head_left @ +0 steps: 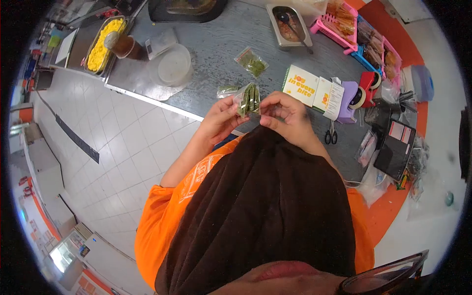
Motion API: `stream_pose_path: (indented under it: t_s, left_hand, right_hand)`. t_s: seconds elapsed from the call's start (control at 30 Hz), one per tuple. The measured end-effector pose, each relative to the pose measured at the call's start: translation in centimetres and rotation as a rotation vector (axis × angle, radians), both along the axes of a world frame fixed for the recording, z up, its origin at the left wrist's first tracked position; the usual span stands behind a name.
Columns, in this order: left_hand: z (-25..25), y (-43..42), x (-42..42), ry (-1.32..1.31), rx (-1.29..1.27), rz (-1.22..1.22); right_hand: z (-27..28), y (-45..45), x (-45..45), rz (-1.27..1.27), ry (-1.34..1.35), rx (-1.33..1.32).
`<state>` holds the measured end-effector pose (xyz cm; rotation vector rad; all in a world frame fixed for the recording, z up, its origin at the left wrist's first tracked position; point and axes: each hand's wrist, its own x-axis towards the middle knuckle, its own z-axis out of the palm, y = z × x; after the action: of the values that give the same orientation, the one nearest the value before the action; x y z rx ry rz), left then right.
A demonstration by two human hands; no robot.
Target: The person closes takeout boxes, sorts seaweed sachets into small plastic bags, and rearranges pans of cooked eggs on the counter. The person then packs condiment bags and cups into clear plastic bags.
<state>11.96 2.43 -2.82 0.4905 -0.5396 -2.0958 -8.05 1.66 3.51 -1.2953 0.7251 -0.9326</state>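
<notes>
In the head view, the left hand (222,118) has its thumb and fingers pinched close together on the left side of a small clear plastic bag (250,100) with green pieces inside. The right hand (289,118) is at the bag's right side, its fingers bent and a small gap by the thumb. It looks very near the bag, but one cannot tell if it grips it.

The bag is held up near the front edge of a grey, scuffed table (216,54). A little clear packet of green stuff (227,91) is just beside the left fingers. A flat clear packet of green bits (252,61) lies farther back from the front edge.

Plain grey top shows between that flat packet and a round, clear plastic tub (173,66), which sits close to the front edge, toward the left corner. Past that edge, white tiled floor (132,137) spreads wide beside the left arm.

On the right, things sit closer: a white and yellow cardboard box (302,86) and black-handled scissors (331,136), both near the right hand.
</notes>
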Motion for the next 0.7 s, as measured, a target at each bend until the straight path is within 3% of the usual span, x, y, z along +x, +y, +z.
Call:
stream_pose_path:
  t_s: [0.17, 0.43, 0.53, 0.63, 0.7]
  left_hand:
    - [2.1, 0.0, -0.7, -0.132, -0.049, 0.063]
    - [3.5, 0.9, -2.1, -0.293, -0.123, 0.111]
    - [3.8, 1.1, -2.5, -0.363, -0.184, 0.112]
    - [3.1, 1.4, -2.7, -0.546, -0.26, 0.07]
    - [2.0, 1.7, -2.3, -0.659, -0.275, -0.025]
  right_hand:
    - [1.4, 0.4, -0.5, -0.159, 0.029, -0.065]
    - [2.6, 1.0, -2.0, -0.21, -0.007, -0.094]
    - [3.6, 1.6, -2.1, -0.274, -0.096, 0.005]
    - [2.5, 1.0, -3.8, -0.118, 0.259, -0.21]
    - [0.3, 0.2, -4.9, 0.013, 0.218, -0.022]
